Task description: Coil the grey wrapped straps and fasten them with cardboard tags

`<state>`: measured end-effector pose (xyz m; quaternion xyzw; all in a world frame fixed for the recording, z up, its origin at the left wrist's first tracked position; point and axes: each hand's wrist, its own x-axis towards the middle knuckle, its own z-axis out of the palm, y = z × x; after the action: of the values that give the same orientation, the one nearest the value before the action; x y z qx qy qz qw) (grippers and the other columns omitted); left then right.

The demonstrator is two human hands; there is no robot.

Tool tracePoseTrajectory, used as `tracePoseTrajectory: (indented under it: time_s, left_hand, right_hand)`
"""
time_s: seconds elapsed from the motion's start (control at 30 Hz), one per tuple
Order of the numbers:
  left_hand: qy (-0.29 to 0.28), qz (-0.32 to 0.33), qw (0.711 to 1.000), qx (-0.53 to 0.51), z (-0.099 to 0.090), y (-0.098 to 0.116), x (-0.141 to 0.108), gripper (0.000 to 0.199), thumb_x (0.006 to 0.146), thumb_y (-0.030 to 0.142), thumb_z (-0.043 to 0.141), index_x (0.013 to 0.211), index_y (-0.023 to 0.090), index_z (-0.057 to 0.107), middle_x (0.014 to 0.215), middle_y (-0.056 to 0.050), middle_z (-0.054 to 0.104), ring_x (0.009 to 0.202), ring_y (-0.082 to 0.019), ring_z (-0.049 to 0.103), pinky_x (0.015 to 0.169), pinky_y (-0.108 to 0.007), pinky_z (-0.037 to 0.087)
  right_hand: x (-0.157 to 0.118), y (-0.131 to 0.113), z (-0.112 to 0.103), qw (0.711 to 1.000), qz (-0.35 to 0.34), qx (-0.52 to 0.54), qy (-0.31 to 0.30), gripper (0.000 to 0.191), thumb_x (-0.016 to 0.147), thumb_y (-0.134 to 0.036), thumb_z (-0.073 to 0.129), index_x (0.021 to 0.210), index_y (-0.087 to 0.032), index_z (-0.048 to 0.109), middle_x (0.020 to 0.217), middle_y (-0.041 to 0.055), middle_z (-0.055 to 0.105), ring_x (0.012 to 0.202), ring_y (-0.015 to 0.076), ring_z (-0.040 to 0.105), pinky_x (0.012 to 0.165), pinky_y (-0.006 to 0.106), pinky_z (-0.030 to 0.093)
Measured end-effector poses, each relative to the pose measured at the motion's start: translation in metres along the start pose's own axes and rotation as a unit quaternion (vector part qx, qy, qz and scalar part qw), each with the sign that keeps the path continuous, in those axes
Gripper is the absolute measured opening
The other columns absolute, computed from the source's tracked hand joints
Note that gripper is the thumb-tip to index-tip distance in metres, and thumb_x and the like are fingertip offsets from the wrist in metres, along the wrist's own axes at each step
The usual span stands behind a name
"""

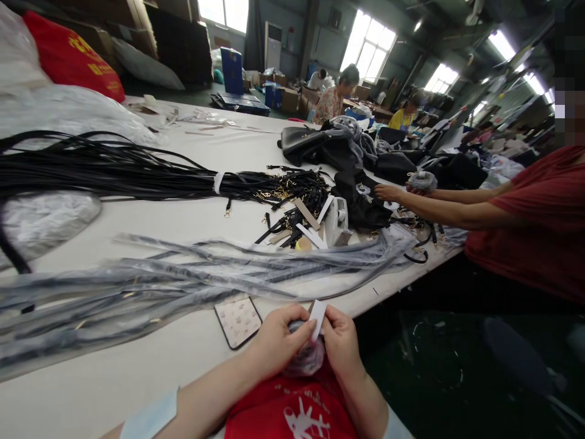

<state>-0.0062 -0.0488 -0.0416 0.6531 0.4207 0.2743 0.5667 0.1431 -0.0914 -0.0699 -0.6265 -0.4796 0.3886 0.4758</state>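
- Nearest is a red apron (287, 408) with white print on its front.
- Just above it, between the two hands and by the edge of the surface (55, 402), is a coil (305, 361) in clear plastic, with a white strip (318, 318) over its far side.
- The left hand (283, 338) grasps the coil, its thumb pressed on the strip; the right hand (340, 341) pinches the strip's edge between thumb and finger.
- Near the left hand, a flat dark-edged case (238, 321) with a flowery pattern lies on the surface.
- Beyond it, long straps in clear sleeves (219, 277) stretch across the surface.
- Behind these stands a white dispenser (339, 214), with loose strips beside it.
- Further left runs a bundle of black straps (114, 177), gathered by a white band (219, 182), with gold clips (283, 186) at one end.
- At right, a co-worker in a red shirt (525, 219) holds another coil (422, 180).
- Farther off are black bags (311, 145), blue boxes (232, 70), other workers and bright windows (368, 46).
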Motion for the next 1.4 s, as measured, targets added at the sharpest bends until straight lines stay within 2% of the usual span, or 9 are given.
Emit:
tracePoseTrajectory:
  time_s: [0.2,0.4,0.57,0.73,0.87,0.97,1.07,1.3,1.4]
  left_hand:
    - [-0.019,-0.071,0.996,-0.059,0.002,-0.003,-0.001,0.024,0.080,0.039,0.055,0.070,0.017,0.057,0.053,0.005,0.049,0.048,-0.011,0.040,0.049,-0.022,0.033]
    - [0.019,-0.012,0.999,-0.038,-0.002,-0.002,0.001,0.013,0.078,0.030,0.057,0.075,0.018,0.055,0.070,0.001,0.058,0.068,-0.015,0.053,0.065,-0.024,0.042]
    - [0.008,-0.008,0.999,-0.030,-0.001,-0.007,-0.003,0.019,0.079,0.030,0.059,0.092,0.019,0.050,0.077,0.001,0.061,0.065,-0.014,0.055,0.062,-0.023,0.043]
    - [-0.027,0.002,0.999,-0.025,0.000,-0.009,-0.007,0.024,0.081,0.032,0.061,0.097,0.019,0.050,0.077,0.001,0.061,0.066,-0.014,0.057,0.063,-0.023,0.044]
    - [-0.055,0.002,0.998,-0.017,-0.004,-0.008,-0.005,0.024,0.081,0.035,0.061,0.096,0.017,0.055,0.079,-0.001,0.063,0.069,-0.015,0.057,0.064,-0.023,0.044]
    - [-0.146,-0.020,0.989,-0.002,-0.010,-0.007,-0.002,0.026,0.080,0.037,0.061,0.096,0.016,0.060,0.078,-0.001,0.064,0.069,-0.015,0.057,0.062,-0.022,0.043]
    - [-0.228,-0.052,0.972,0.004,-0.014,-0.005,0.001,0.030,0.082,0.040,0.057,0.096,0.014,0.064,0.072,0.000,0.064,0.062,-0.014,0.055,0.055,-0.021,0.040]
    - [-0.221,-0.014,0.973,0.073,-0.013,-0.002,0.003,0.027,0.080,0.038,0.059,0.089,0.014,0.067,0.072,0.000,0.064,0.062,-0.014,0.052,0.053,-0.020,0.038]
    - [-0.228,-0.041,0.971,0.053,-0.010,-0.003,0.002,0.028,0.079,0.039,0.060,0.089,0.014,0.067,0.070,0.000,0.063,0.060,-0.013,0.052,0.052,-0.020,0.038]
  right_hand:
    - [0.002,0.007,-0.001,0.994,0.057,0.087,-0.023,0.028,0.082,-0.041,0.063,0.069,-0.016,0.063,0.062,-0.0006,0.056,0.061,0.0144,0.048,0.059,0.024,0.040]
    - [0.009,-0.005,-0.018,0.973,0.106,0.153,-0.134,0.040,0.084,-0.053,0.060,0.078,-0.015,0.070,0.070,0.0036,0.063,0.064,0.0154,0.054,0.063,0.026,0.042]
    - [0.016,-0.016,-0.022,0.952,0.171,0.166,-0.194,0.035,0.065,-0.044,0.082,0.072,-0.013,0.068,0.063,-0.0001,0.063,0.056,0.0115,0.052,0.058,0.024,0.040]
    - [0.023,-0.011,-0.025,0.913,0.222,0.215,-0.265,0.035,0.059,-0.036,0.086,0.076,-0.013,0.066,0.067,-0.0007,0.065,0.058,0.0100,0.054,0.059,0.022,0.041]
    - [0.023,-0.015,-0.028,0.925,0.210,0.180,-0.261,0.034,0.060,-0.036,0.085,0.070,-0.014,0.061,0.062,-0.0033,0.062,0.054,0.0090,0.051,0.055,0.021,0.038]
    - [0.022,-0.022,-0.030,0.946,0.177,0.113,-0.247,0.034,0.064,-0.040,0.082,0.068,-0.015,0.059,0.061,-0.0041,0.060,0.053,0.0090,0.050,0.054,0.021,0.037]
    - [0.022,-0.024,-0.034,0.945,0.176,0.084,-0.262,0.035,0.066,-0.042,0.080,0.067,-0.015,0.057,0.059,-0.0051,0.058,0.052,0.0089,0.050,0.055,0.022,0.038]
    - [0.030,-0.021,-0.046,0.914,0.199,0.101,-0.339,0.033,0.070,-0.042,0.077,0.071,-0.014,0.061,0.062,-0.0038,0.060,0.056,0.0090,0.051,0.057,0.021,0.038]
    - [0.032,-0.021,-0.046,0.915,0.194,0.061,-0.349,0.029,0.069,-0.038,0.077,0.071,-0.015,0.058,0.060,-0.0041,0.060,0.055,0.0099,0.052,0.055,0.021,0.038]
